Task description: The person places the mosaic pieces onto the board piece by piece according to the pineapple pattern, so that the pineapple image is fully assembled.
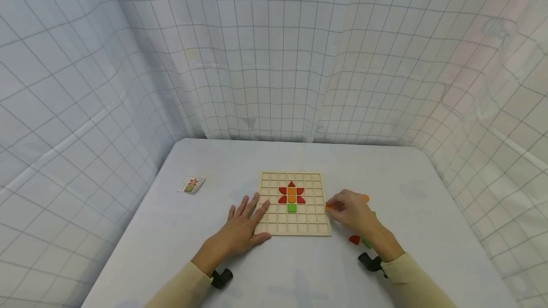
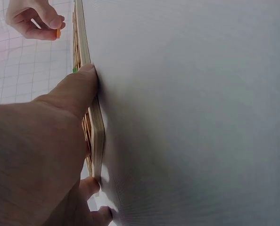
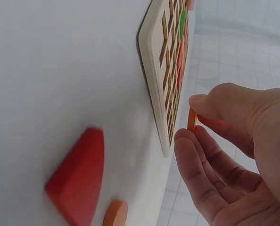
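Note:
My right hand (image 1: 354,210) pinches a small orange tile (image 3: 192,119) between thumb and fingertips, seen nearly edge-on in the right wrist view. It is beside the right edge of a light wooden grid board (image 1: 308,229). On the board, several red tiles (image 1: 283,199) surround an orange square (image 1: 291,191) and an orange round tile (image 1: 291,199). Below these sits a green square (image 1: 292,208). With fingers spread, my left hand (image 1: 239,232) rests at the board's left edge. Its thumb lies along the near-left corner.
Loose tiles lie right of the board: a red piece (image 1: 354,239), a green one (image 1: 366,243) and an orange round one (image 1: 366,197), some partly hidden by my right arm. A small picture card (image 1: 191,185) lies at left. White grid curtains (image 1: 265,61) surround the table.

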The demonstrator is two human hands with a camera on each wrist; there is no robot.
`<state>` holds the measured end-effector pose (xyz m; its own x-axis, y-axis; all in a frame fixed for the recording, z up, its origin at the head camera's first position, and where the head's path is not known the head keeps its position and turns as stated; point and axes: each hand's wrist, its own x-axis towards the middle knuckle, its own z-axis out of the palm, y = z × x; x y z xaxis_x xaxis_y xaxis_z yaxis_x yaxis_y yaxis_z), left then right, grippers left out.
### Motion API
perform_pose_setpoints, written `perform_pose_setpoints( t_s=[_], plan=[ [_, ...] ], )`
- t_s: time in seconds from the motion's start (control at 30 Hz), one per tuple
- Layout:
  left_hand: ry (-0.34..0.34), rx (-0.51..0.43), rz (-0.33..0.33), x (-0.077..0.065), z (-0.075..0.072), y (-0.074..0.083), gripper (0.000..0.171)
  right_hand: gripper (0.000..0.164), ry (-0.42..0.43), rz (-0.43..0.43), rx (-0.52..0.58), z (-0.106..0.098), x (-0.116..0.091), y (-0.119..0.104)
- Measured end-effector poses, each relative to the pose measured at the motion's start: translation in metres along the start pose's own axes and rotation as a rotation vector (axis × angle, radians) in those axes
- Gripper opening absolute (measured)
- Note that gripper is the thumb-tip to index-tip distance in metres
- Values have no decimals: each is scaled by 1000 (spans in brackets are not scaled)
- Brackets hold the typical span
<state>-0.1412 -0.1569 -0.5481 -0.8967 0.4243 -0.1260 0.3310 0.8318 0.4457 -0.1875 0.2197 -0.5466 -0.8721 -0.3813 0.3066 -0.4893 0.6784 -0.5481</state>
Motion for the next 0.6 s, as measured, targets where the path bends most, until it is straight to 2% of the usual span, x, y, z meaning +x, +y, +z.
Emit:
perform_pose_setpoints(
  t_s=[0.1,0.33,0.57,0.6],
  plan=[
    [10,0,11,2,3,-2,94,15,-16,-29,34,5,3,-4],
    [69,-33,60,9,23,-23,96,10,-76,-67,30,14,13,-16],
    [82,-36,57,12,27,-29,97,5,-114,-94,-3,29,27,-28],
    [66,-35,44,11,24,-26,97,5,-115,-97,-5,31,29,-28]
  ],
)
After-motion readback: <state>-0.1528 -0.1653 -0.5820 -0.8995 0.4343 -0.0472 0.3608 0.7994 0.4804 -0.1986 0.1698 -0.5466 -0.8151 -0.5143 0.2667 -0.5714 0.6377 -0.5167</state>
